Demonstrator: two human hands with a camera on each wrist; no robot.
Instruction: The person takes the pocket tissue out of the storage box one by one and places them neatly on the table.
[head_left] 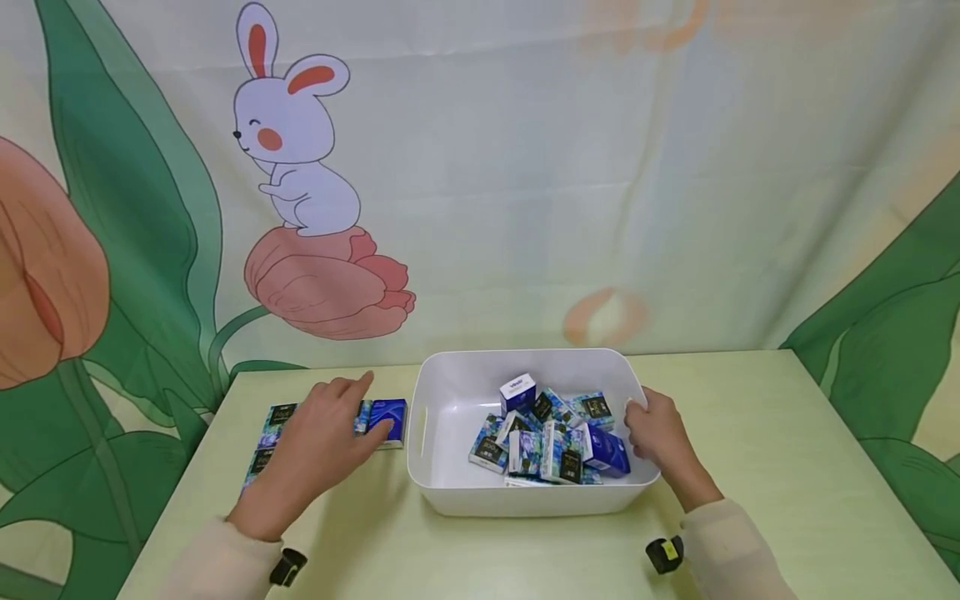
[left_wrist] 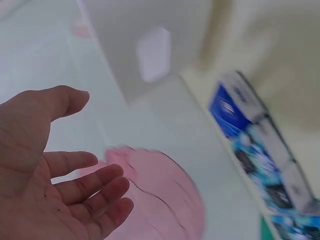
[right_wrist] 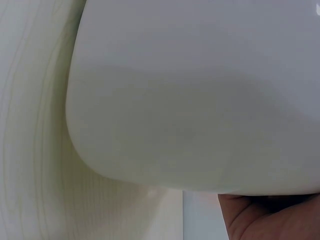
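A white plastic bin (head_left: 525,502) stands on the table and holds a loose heap of small tissue packs (head_left: 555,450), mostly floral blue-green, some dark blue. My right hand (head_left: 660,429) grips the bin's right end at the rim; in the right wrist view the fingers (right_wrist: 270,220) are partly hidden by the bin wall. To the bin's left, my left hand (head_left: 318,442) hovers with fingers spread and nothing in them. Beneath it lie more packs in a row, ending in a dark blue pack (head_left: 387,421) beside the bin; the hand hides some floral packs (head_left: 281,414).
The pale wood-grain table (head_left: 787,467) reaches back to a printed cloth (head_left: 487,208) with a rabbit and flowers. In the left wrist view, a handle slot (left_wrist: 154,55) shows in the bin's end wall.
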